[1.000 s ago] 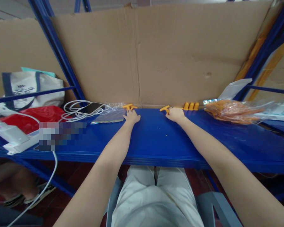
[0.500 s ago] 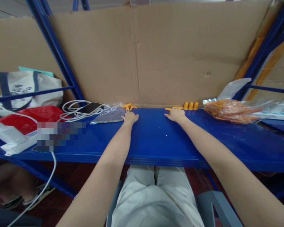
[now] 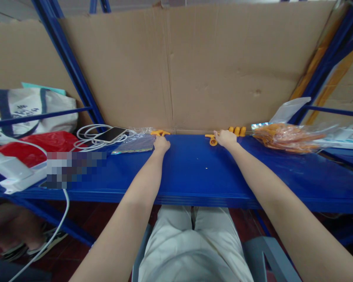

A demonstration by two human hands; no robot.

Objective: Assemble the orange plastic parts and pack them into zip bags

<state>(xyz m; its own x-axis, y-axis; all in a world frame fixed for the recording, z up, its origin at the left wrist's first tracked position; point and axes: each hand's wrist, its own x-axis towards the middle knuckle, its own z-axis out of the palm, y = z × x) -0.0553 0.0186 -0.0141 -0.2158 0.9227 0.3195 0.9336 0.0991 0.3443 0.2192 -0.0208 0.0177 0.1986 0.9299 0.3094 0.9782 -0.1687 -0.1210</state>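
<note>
Both my arms reach across the blue shelf (image 3: 194,172) to its back edge, below a cardboard sheet (image 3: 223,66). My left hand (image 3: 161,143) rests by an orange finger cot (image 3: 160,133), fingers curled, with orange covering some fingertips. My right hand (image 3: 226,138) sits beside a loose orange finger cot (image 3: 212,140) lying with its round mouth toward me; its fingers look bent, and I cannot make out a grip. Three orange finger cots (image 3: 237,131) stand in a row just right of that hand.
A clear bag of orange finger cots (image 3: 285,137) lies at the right. A flat clear packet (image 3: 135,143), a phone (image 3: 111,134) on a coiled white cable (image 3: 91,141), a red bag (image 3: 44,145) and a white tote (image 3: 35,111) sit at the left. Blue rack posts (image 3: 70,66) flank the cardboard.
My right hand has shifted right toward the row of three cots, and a loose cot now lies beside it with its mouth showing. My left hand has barely moved.
</note>
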